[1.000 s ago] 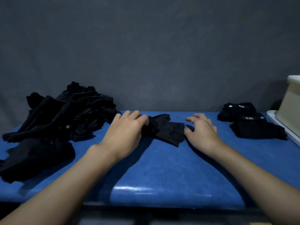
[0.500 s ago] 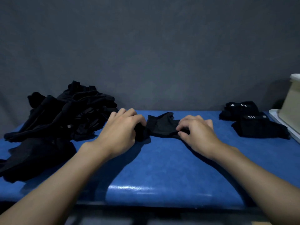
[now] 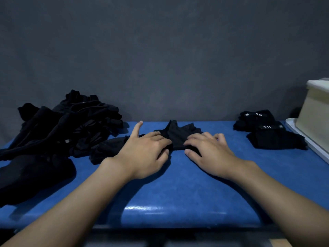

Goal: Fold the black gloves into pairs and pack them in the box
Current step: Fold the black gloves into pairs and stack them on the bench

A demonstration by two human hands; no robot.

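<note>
Both hands hold one black fabric glove (image 3: 179, 136) lying on the blue padded table (image 3: 178, 193), well left of the pale plastic box (image 3: 316, 113). The left hand (image 3: 144, 152) pinches the glove's end farther from the box, little finger lifted straight; the right hand (image 3: 210, 154) grips the nearer end with curled fingers. Just beside the box lie folded black glove pairs (image 3: 270, 136) with white 5.11 labels. Farthest from the box sits a heap of loose black gloves (image 3: 62, 131).
</note>
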